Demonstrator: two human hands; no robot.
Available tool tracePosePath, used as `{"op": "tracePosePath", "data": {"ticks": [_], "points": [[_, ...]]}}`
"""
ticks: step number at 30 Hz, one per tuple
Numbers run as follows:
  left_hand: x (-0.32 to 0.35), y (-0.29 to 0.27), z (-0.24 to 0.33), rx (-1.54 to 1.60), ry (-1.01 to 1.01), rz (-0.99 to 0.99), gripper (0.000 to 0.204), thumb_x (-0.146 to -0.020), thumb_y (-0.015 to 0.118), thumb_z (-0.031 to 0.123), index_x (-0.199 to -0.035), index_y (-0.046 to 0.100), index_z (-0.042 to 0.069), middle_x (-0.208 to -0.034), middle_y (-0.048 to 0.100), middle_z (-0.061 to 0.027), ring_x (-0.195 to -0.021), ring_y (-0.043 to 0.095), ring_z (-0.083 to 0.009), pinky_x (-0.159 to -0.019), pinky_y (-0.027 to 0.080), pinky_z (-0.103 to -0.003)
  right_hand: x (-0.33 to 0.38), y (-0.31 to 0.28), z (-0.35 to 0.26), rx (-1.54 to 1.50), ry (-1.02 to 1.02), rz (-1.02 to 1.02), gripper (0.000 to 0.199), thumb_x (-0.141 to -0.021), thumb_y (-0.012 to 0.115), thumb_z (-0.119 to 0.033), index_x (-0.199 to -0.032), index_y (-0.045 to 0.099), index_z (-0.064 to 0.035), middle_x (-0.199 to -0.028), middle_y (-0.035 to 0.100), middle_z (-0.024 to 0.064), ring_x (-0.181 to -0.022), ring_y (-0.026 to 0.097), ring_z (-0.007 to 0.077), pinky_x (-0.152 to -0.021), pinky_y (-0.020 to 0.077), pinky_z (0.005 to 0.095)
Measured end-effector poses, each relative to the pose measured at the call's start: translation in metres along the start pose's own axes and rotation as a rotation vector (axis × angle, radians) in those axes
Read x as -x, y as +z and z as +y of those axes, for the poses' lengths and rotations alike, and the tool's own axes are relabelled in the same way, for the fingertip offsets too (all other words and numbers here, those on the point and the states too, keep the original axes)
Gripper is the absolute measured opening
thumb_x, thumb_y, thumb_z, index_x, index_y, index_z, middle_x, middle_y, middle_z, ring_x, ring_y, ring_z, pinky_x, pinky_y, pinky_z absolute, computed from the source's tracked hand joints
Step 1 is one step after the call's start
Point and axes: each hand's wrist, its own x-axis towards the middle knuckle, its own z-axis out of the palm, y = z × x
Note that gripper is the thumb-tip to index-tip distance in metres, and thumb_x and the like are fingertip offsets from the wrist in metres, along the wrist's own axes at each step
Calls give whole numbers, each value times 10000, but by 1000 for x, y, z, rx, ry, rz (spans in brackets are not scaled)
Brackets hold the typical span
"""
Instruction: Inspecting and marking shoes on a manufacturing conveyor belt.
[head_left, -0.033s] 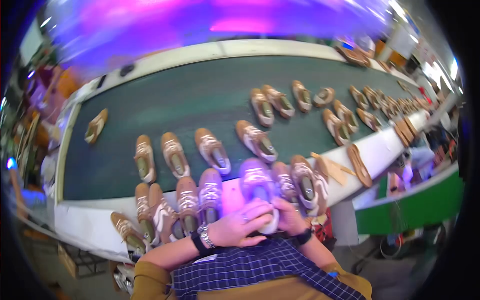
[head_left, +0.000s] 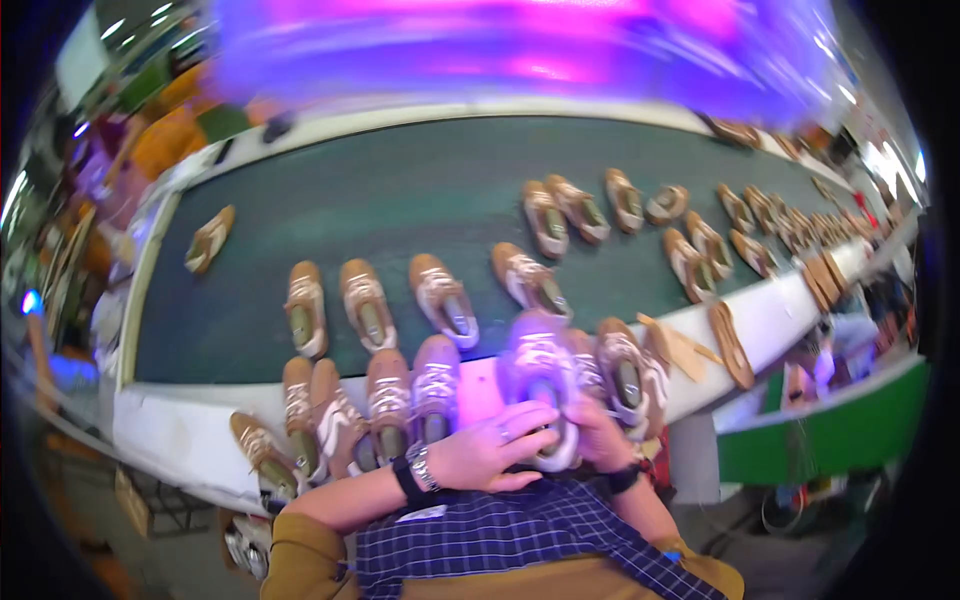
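A tan sneaker [head_left: 537, 350] with white laces, tinted purple by the light, is held close in front of my body, toe pointing away. My left hand [head_left: 505, 447] lies across its heel end, fingers bent over the opening. At the right side of the heel, my right hand [head_left: 600, 440] grips the same sneaker; some of its fingers are hidden. Close to my left hand stands another laced sneaker [head_left: 436, 385], in a row with several more. Just right of the held one are a laced sneaker [head_left: 585, 362] and a sneaker with its opening showing [head_left: 622, 370].
Several sneakers stand on the dark green belt [head_left: 300, 200], including one at the far left [head_left: 210, 240]. A white ledge [head_left: 180, 430] borders it. Tan flat pieces [head_left: 675, 350] and an insole-shaped piece [head_left: 731, 345] lie on the right ledge. A glowing purple panel [head_left: 520, 50] hangs overhead.
My view has shifted, so the belt and shoes appear slightly farther right. Both hands stay on the same sneaker, with little visible change in grip.
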Motion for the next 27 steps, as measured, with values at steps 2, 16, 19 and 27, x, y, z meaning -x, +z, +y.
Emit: {"op": "tracePosePath", "data": {"ticks": [2,16,19,27], "points": [[9,-7,-6,-86,-68,108,522,-710,726,218,-1149,514,31,-1215,475,-168,-1111,491,-339,-945,406,-432,14,8,-29,466,-159,62,592,-743,638,-131,-1274,431,30,-1204,527,111,-1068,535,200,-939,404,321],[209,-152,-143,-351,-1412,623,619,-656,713,303,-1140,490,-12,-1143,471,-243,-1065,486,-370,-913,418,-404,10,-41,-17,1949,-295,486,208,-702,676,-146,-806,570,0,-759,582,183,-744,573,361,-684,450,419],[240,-180,-173,-220,-1597,641,772,-620,735,344,-1222,427,-28,-1214,445,-254,-1130,471,-384,-957,404,-393,5,-34,-27,1889,-133,476,213,-684,682,-150,-790,576,2,-767,593,178,-748,585,354,-686,462,409],[275,-200,-239,71,-1675,502,1107,-574,801,324,-1394,140,-17,-1173,516,-219,-1003,563,-309,-832,476,-366,-26,-7,-36,1923,-157,587,220,-689,667,-165,-783,590,18,-656,589,143,-633,598,247,-595,457,348]]}}
